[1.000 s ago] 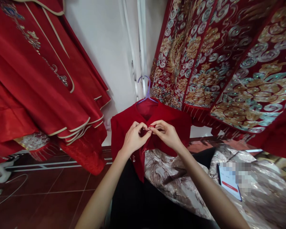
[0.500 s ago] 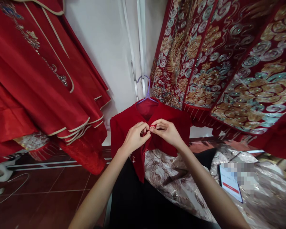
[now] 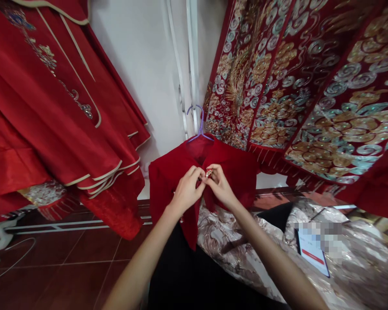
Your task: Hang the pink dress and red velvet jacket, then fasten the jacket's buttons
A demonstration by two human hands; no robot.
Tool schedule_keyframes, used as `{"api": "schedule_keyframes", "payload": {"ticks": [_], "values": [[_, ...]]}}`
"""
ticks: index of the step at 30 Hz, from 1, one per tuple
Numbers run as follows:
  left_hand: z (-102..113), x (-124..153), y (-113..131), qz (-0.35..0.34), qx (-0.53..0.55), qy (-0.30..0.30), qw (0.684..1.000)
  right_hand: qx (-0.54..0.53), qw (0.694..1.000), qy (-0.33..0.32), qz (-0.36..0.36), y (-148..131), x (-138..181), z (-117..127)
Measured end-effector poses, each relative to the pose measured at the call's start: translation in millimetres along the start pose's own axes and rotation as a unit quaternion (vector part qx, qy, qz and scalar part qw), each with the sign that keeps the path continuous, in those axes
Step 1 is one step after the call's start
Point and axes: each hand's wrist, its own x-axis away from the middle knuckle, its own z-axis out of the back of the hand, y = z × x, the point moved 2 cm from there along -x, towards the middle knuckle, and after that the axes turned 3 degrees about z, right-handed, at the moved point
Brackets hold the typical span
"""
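A dark red jacket (image 3: pixel 168 170) hangs from a purple hanger (image 3: pixel 201 122) in front of me, its front panels meeting below the collar. My left hand (image 3: pixel 188 189) is closed, with thumb and fingers pinching the jacket's front edge. Close beside it, nearly touching fingertips, my right hand (image 3: pixel 222 189) pinches a small glittering button (image 3: pixel 208 173) on the other front edge. The exact contact under the fingertips is hidden. Below my left hand, the pointed front corner (image 3: pixel 190 234) of the jacket hangs down.
Red garments with cream piping (image 3: pixel 110 146) hang at left, a heavily embroidered red garment (image 3: pixel 278 107) at right. Shiny patterned fabric (image 3: pixel 358 275) lies below right, with a lit phone (image 3: pixel 312 254) on it. White rack poles (image 3: pixel 191 56) rise behind; a white cable (image 3: pixel 26 252) crosses the tiled floor.
My right hand has turned, its fingers now more upright around the button. Both hands have dipped slightly, still pinching together at the jacket front.
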Motion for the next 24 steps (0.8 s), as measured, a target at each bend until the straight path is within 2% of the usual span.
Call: {"api": "schedule_keyframes", "payload": {"ticks": [2, 4, 7, 10, 13, 18, 22, 24], "values": [[-16, 15, -3, 0.067, 0.075, 0.089, 0.991, -0.033, 0.999, 0.023, -0.008, 9, 18, -8], [-35, 33, -6, 0.111, 0.155, 0.148, 0.97, -0.033, 0.999, 0.016, -0.022, 13, 34, -11], [-54, 54, -10, 0.164, 0.265, 0.206, 0.928, 0.004, 0.998, -0.048, -0.033, 2, 48, -7], [-59, 61, -11, 0.187, 0.332, 0.196, 0.904, 0.062, 0.988, -0.134, -0.038, -20, 50, 3], [-58, 58, -10, 0.203, 0.346, 0.176, 0.899, 0.12, 0.973, -0.194, -0.033, -33, 52, 9], [-60, 52, -3, 0.226, 0.313, 0.168, 0.907, 0.237, 0.955, -0.175, -0.023, -25, 62, 11], [-65, 53, 1, 0.222, 0.256, 0.163, 0.926, 0.264, 0.944, -0.193, -0.038, -29, 60, 23], [-68, 57, 4, 0.209, 0.221, 0.136, 0.943, 0.261, 0.949, -0.171, -0.045, -35, 57, 33]]}}
